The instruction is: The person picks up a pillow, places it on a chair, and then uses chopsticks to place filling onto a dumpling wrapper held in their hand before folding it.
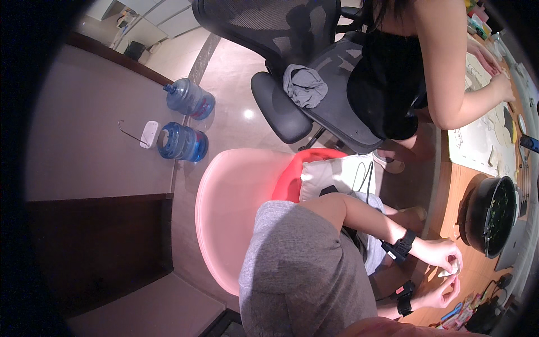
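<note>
My left hand [442, 252] pinches a small white piece of dough [452, 268], which looks like a folded dumpling wrapper. From the other side, the fingertips of my right hand [445, 293] grip its lower edge. Both hands are over the near edge of a wooden table [452, 191], with a black strap and a small device on each wrist. Beyond my left hand stands a deep black pot [478, 215] holding a chopped green mixture [500, 212]. My fingers hide part of the dough, and any filling inside it cannot be made out.
To my left, another person's arm [446, 80] reaches over a white mat [469, 145] bearing dough pieces [496, 156]. Blue-handled scissors [451, 311] and packets lie to my right. Behind are a pink chair [236, 210], a black office chair [278, 109] and two water bottles [183, 141].
</note>
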